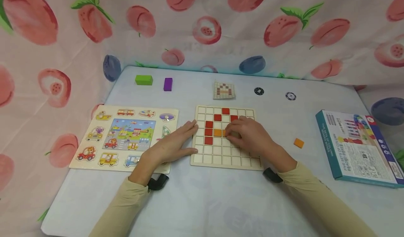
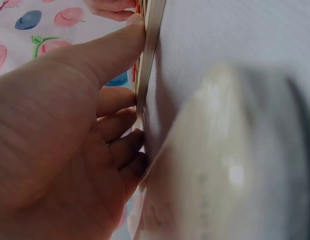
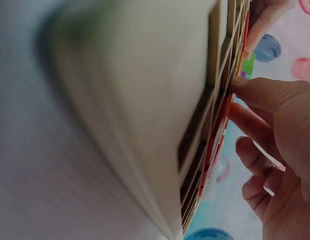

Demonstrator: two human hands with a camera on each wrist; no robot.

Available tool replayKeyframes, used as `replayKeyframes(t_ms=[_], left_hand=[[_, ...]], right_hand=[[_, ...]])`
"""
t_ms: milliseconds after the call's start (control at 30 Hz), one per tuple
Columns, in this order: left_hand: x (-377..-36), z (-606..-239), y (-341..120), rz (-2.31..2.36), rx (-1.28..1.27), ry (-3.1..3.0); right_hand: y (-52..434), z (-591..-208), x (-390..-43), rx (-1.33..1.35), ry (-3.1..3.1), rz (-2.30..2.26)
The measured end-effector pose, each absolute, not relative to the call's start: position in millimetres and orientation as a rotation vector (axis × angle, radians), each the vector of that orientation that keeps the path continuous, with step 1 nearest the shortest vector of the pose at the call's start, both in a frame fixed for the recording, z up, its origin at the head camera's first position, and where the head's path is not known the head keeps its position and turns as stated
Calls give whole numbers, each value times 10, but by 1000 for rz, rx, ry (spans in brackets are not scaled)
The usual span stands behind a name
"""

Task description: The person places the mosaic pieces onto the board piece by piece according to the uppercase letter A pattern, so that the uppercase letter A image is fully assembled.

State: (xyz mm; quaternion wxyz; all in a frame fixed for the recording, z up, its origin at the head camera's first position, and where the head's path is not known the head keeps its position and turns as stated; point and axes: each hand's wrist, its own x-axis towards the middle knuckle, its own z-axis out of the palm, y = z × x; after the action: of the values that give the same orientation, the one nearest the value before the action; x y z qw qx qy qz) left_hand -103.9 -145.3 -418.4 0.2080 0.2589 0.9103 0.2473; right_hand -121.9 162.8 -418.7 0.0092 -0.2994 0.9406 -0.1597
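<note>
A pale wooden grid board lies in front of the person, with several red tiles and an orange tile set in its cells. Along its left edge rests my left hand, fingers straight and thumb spread. In the left wrist view, that thumb is on the board's side. My right hand is over the right half of the board, thumb and forefinger pinching another orange tile in the cell beside the first. The right palm hides some cells. Farther right lies a loose orange tile.
Left of the board is a vehicle peg puzzle, partly beneath the left forearm. A pattern card, green block, purple block, black chip and white-and-black chip line the back. At right lies a box.
</note>
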Motion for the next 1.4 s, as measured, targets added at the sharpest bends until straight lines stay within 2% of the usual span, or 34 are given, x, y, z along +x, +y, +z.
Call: replayKeyframes(t_ms=[233,600,767,900,1200,1400], left_hand=[[-1042,-4180,-1449,679,724,2539],[-1035,-4179,-1470,680,706,2541],[-1023,-4162,-1488,687,694,2539],[-1019,-4164,-1499,691,687,2542],[-1007,-4167,-1486,696,681,2538],[-1017,-4170,-1462,696,694,2531]], right_hand=[[1818,-4150,-1110,-908,2894,-447],[2650,-4182,-847,-552,3079,-548],[3066,-4205,-694,-311,3100,-473],[3276,-4208,-631,-215,3124,-357],[3335,-4193,-610,-221,3175,-359],[3105,-4143,-687,-225,3163,-434]])
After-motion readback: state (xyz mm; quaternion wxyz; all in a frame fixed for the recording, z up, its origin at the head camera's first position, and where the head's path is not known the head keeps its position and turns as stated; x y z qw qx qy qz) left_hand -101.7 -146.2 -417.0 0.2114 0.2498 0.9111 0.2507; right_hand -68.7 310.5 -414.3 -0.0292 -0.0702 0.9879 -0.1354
